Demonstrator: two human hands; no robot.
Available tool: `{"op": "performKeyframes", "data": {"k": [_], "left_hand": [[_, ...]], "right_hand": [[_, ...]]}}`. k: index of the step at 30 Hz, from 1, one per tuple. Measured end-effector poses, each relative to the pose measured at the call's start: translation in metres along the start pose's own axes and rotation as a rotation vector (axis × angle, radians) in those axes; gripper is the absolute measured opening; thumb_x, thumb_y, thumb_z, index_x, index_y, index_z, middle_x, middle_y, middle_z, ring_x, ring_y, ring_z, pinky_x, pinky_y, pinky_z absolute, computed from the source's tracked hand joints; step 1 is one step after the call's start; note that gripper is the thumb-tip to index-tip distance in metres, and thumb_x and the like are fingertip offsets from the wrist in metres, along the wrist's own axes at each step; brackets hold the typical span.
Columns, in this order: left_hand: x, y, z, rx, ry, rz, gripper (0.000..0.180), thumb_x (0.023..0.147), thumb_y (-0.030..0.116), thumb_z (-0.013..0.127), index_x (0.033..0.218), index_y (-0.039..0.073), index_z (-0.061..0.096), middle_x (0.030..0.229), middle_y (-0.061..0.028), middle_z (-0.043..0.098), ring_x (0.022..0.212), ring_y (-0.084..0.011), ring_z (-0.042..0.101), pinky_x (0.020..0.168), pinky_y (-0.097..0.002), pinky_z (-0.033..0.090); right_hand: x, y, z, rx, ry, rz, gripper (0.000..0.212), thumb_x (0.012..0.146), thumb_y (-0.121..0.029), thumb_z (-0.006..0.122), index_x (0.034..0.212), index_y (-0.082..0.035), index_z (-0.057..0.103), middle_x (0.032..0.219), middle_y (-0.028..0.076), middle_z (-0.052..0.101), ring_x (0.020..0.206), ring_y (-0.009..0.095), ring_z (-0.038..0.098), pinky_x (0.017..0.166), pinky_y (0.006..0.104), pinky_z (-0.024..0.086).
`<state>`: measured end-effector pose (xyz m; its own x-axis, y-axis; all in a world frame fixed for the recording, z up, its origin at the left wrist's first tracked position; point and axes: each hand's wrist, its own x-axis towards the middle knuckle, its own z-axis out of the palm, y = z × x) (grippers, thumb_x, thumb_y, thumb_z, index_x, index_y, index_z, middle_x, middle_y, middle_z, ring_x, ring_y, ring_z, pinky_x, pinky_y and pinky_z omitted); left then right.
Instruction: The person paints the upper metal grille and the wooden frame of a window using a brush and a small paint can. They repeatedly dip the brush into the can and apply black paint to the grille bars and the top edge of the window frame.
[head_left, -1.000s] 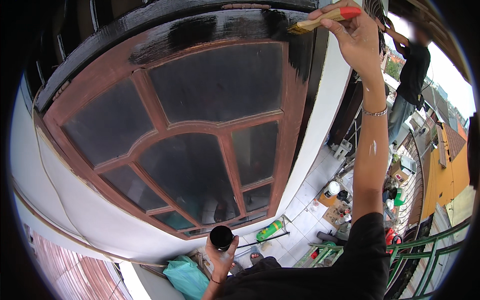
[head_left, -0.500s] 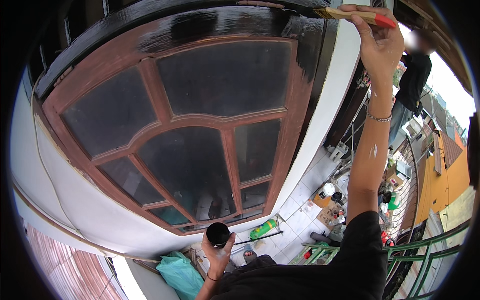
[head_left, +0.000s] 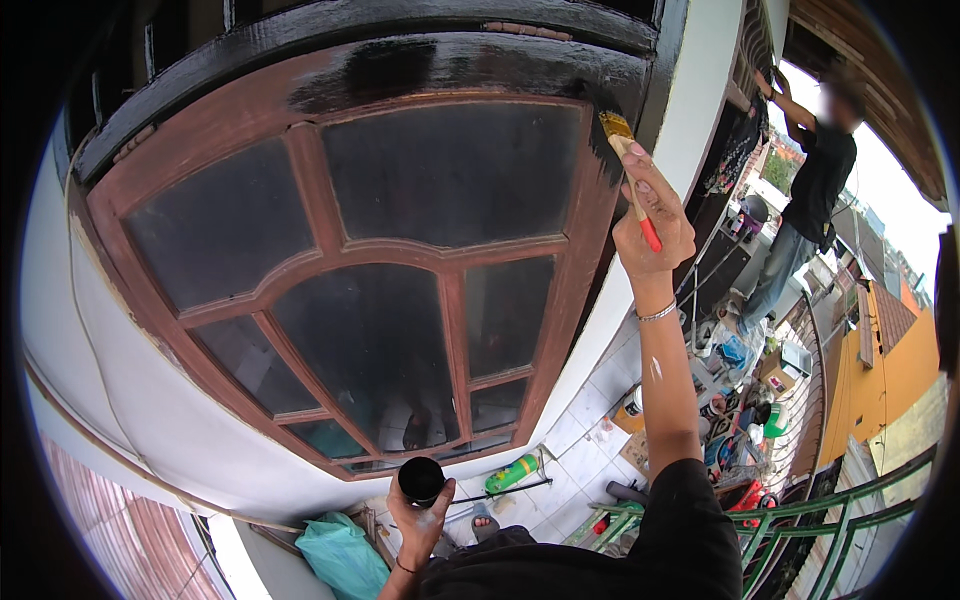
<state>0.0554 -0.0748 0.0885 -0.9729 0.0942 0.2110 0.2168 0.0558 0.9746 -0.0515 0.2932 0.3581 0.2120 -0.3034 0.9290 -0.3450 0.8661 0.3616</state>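
Observation:
A wooden window [head_left: 450,260] with several dark glass panes is before me; its reddish-brown frame carries wet black paint along the top and upper right. My right hand [head_left: 655,215] is closed around the handle of a paintbrush [head_left: 630,165], a pale wooden one with a red end. The bristles touch or nearly touch the black-painted upper right corner of the frame. Low in front of me, my left hand [head_left: 422,522] grips a small cup [head_left: 422,481] whose inside is black; I cannot make out how full it is.
Another person [head_left: 815,185] stands at the far right, arms raised. Tools and containers clutter the tiled floor on the right, near a cardboard box [head_left: 780,372]. A green metal railing [head_left: 850,522] is at lower right. A turquoise bag [head_left: 342,560] and a green bottle [head_left: 512,474] lie below the window.
My right hand has brought the brush down and left, from the top rail to the frame's upper right corner. The cup has shifted slightly left. The other person's raised arms now show.

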Motion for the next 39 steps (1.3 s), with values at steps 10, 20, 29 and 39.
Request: {"op": "performKeyframes", "data": {"k": [10, 20, 29, 39], "left_hand": [[0.002, -0.003, 0.000, 0.028, -0.028, 0.027, 0.040, 0.078, 0.007, 0.090, 0.109, 0.001, 0.065, 0.093, -0.0048, 0.070, 0.083, -0.0127, 0.067, 0.077, -0.0269, 0.054], [0.001, -0.003, -0.001, 0.012, -0.003, -0.005, 0.039, 0.078, 0.009, 0.091, 0.106, 0.002, 0.064, 0.093, -0.0042, 0.070, 0.083, -0.0115, 0.066, 0.076, -0.0264, 0.053], [0.002, -0.005, 0.000, -0.031, 0.006, -0.023, 0.040, 0.078, 0.010, 0.091, 0.106, 0.002, 0.065, 0.093, -0.0030, 0.070, 0.081, -0.0099, 0.066, 0.074, -0.0255, 0.053], [0.009, 0.002, -0.005, -0.012, -0.012, 0.030, 0.043, 0.077, 0.011, 0.090, 0.110, 0.001, 0.065, 0.094, -0.0038, 0.071, 0.084, -0.0115, 0.066, 0.077, -0.0263, 0.053]], "right_hand": [[0.001, 0.005, 0.003, -0.029, -0.022, -0.001, 0.050, 0.073, 0.024, 0.070, 0.113, -0.004, 0.067, 0.117, 0.017, 0.074, 0.114, 0.037, 0.071, 0.086, 0.0346, 0.067], [-0.004, -0.010, 0.002, -0.049, -0.072, 0.013, 0.036, 0.083, 0.018, 0.070, 0.113, 0.002, 0.058, 0.115, 0.021, 0.074, 0.112, 0.036, 0.072, 0.092, 0.0404, 0.064], [0.029, -0.043, 0.049, -0.271, 0.237, 0.208, 0.017, 0.094, -0.002, 0.073, 0.101, 0.003, 0.059, 0.110, 0.020, 0.075, 0.102, 0.027, 0.076, 0.081, 0.0298, 0.062], [0.047, -0.075, 0.083, 0.070, 0.356, 0.246, 0.019, 0.092, 0.001, 0.072, 0.106, 0.004, 0.060, 0.107, 0.019, 0.076, 0.096, 0.024, 0.077, 0.076, 0.0278, 0.061]]}}
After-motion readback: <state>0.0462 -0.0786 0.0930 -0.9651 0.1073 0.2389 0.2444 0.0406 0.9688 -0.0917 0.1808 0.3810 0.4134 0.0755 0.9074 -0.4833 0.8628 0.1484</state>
